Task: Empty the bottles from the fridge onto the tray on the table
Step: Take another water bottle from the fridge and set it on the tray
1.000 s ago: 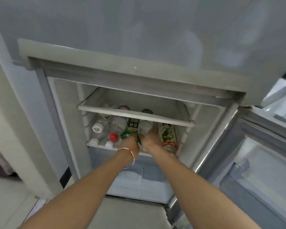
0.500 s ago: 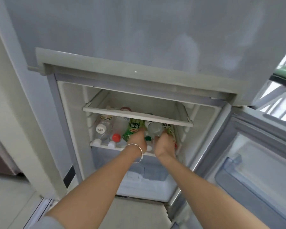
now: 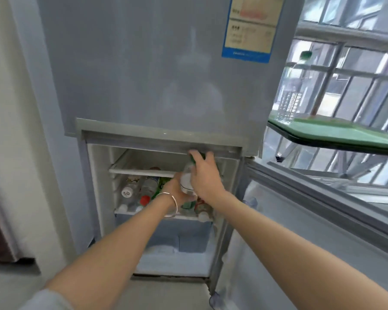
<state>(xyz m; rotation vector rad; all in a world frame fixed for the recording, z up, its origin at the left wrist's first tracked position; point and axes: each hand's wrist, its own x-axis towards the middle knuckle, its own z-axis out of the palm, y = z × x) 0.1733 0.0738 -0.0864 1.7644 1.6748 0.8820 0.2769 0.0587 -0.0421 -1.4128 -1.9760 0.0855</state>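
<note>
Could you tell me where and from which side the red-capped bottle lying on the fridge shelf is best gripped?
Probably by the neck end, from the front. The red-capped bottle lies on its side with its cap towards the open door, its body running back under the upper shelf and close between other bottles. Only the cap end is clear, so pinch just behind the cap and draw it straight out.

Both hands are off the lower shelf (image 3: pixel 130 213) now: the right hand (image 3: pixel 205 175) grips a clear bottle (image 3: pixel 187 182) near its green cap, raised in front of the upper shelf's (image 3: pixel 141 172) right end, and the left hand (image 3: pixel 177 190) cups its base. Camera has tilted up, so the green tray (image 3: pixel 336 133) on the table edge at right now shows, one bottle (image 3: pixel 293 90) standing at its left end.
</note>
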